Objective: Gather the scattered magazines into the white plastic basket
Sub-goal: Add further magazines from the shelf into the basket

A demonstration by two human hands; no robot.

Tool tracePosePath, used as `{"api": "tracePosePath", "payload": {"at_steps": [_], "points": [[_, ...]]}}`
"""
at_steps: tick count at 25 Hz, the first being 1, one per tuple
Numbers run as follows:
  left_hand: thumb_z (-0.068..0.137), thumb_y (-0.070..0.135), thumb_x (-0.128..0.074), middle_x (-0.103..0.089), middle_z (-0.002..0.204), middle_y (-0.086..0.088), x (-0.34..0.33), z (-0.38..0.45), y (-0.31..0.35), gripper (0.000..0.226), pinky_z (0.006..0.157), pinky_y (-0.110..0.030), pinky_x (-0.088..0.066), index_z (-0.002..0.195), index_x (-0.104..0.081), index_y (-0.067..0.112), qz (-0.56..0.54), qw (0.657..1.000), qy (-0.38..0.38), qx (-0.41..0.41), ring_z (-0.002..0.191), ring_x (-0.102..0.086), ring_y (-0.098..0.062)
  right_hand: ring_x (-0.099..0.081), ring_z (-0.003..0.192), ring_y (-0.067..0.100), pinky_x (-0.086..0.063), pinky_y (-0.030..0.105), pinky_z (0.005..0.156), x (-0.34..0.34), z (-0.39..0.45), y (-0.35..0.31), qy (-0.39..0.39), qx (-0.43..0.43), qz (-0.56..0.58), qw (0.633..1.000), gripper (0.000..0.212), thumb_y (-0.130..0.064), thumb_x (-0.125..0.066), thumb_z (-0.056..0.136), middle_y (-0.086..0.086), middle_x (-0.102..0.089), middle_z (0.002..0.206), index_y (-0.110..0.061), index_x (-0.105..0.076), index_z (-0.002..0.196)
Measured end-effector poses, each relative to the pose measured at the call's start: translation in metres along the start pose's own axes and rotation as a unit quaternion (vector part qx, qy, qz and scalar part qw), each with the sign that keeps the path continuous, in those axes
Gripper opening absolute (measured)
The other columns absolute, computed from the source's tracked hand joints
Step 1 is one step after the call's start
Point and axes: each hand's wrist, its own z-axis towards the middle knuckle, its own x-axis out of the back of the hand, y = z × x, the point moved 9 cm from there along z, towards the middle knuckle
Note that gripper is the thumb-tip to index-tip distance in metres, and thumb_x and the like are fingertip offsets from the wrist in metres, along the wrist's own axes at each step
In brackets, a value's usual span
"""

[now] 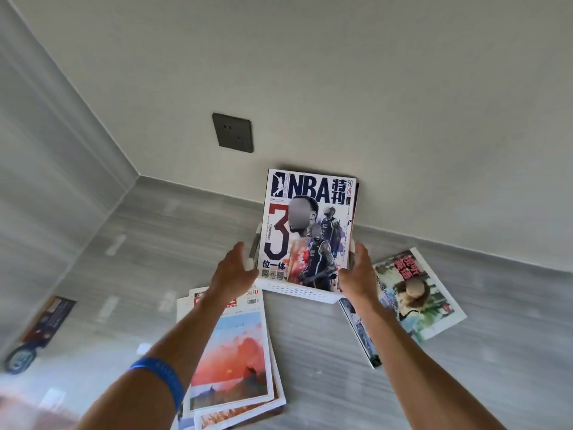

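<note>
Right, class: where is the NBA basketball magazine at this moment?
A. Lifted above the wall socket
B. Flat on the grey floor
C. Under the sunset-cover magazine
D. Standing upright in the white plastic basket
D: the NBA basketball magazine stands upright in the white plastic basket, leaning towards the wall.

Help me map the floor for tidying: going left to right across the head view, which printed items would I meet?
Dark magazine by the left wall → sunset-cover stack → NBA magazine standing in the white basket → magazine with the green-toned cover.
</note>
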Motion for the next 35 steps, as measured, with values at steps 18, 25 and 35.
{"api": "tracePosePath", "payload": {"at_steps": [18,25,35], "points": [[0.085,0.005,-0.053,-0.056,0.076,0.000,-0.042,-0.155,-0.183,0.010,0.043,-0.027,-0.055,0.088,-0.054,0.014,-0.189,0.943,0.138,0.236,0.063,-0.069,-0.020,-0.041,0.135,0.014,-0.036,0.026,0.105,-0.130,-0.219,0.122,-0.405,0.004,-0.262,0.876,0.072,-0.040,-0.054,0.083,-0.002,-0.042,0.148,-0.040,-0.024,0.148],[0.091,0.002,-0.051,-0.063,0.100,-0.008,-0.055,-0.168,-0.178,0.030,0.042,-0.019,-0.053,0.113,-0.049,0.022,-0.351,0.904,0.031,0.241,0.057,-0.072,-0.012,-0.058,0.115,0.005,-0.046,0.027,0.099,-0.124,-0.223,0.134,-0.412,-0.063,-0.123,0.901,0.048,-0.039,-0.062,0.072,-0.017,-0.062,0.125,-0.052,-0.052,0.117],[0.094,0.005,-0.055,-0.064,0.121,-0.017,-0.002,-0.218,-0.149,0.044,0.081,-0.062,-0.054,0.133,-0.050,0.024,-0.553,0.833,-0.021,0.000,0.109,-0.064,-0.042,-0.066,0.109,0.009,-0.054,0.024,0.087,-0.114,-0.191,0.045,-0.393,-0.057,0.142,0.907,0.068,-0.033,-0.081,0.073,-0.017,-0.064,0.121,-0.042,-0.045,0.129]]}}
